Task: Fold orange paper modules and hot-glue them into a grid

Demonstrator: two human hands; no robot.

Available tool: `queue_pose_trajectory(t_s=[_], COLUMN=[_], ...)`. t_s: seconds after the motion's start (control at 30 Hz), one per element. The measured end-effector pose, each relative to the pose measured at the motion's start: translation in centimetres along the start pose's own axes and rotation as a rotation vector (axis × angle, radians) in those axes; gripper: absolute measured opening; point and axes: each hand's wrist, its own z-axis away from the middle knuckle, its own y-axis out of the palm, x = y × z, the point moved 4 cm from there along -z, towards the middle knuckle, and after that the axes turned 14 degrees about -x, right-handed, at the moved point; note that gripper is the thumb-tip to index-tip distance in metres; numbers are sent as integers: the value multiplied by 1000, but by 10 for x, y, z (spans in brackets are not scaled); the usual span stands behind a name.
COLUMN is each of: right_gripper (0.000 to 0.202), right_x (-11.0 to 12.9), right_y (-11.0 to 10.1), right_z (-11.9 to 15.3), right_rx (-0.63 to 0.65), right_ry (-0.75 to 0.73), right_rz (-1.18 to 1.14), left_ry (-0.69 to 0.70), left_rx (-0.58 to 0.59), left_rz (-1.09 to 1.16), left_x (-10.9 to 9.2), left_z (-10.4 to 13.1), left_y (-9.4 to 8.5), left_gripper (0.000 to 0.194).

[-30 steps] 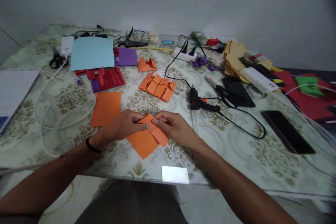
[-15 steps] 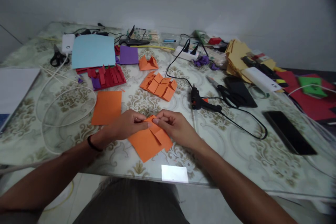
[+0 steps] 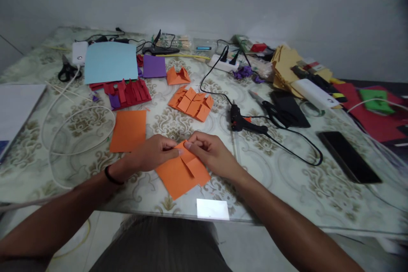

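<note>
Both hands pinch the upper part of a partly folded sheet of orange paper near the table's front edge. My left hand grips its upper left with the thumb on top and the fingers curled. On the upper right, my right hand presses a folded flap with its thumb. A flat orange sheet lies beside my left hand. Beyond the hands rest folded orange paper pieces and another orange fold. The undersides of the fingers are hidden.
A black glue gun lies right of the hands, its cord curving about it. Black-handled scissors and a phone are farther right. Red folded strips, a light blue sheet and a looped white cable occupy the left.
The view has shifted slightly. Both hands keep their pinch on the orange paper in nearly the same place, and the flap lies a little differently under the right thumb.
</note>
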Motion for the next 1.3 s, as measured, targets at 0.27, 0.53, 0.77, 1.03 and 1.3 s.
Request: queue_pose_trajectory(t_s=[0.27, 0.53, 0.77, 1.03, 1.3], right_gripper=[53, 56, 53, 52, 47], right_x=[-5, -7, -2, 2, -2], right_y=[0, -3, -5, -8, -10], right_z=[-1, -3, -3, -4, -3], right_rx=[122, 97, 125, 156, 188], right_ry=[106, 98, 72, 195, 237], right_rz=[8, 52, 22, -117, -148], left_ry=[-9, -3, -30, -55, -94], left_rx=[-150, -165, -196, -281, -262], left_rz=[43, 26, 56, 141, 181], left_x=[1, 3, 7, 4, 6], left_z=[-2, -4, -5, -6, -5], left_y=[-12, -13, -14, -20, -18], left_gripper=[47, 49, 49, 52, 53])
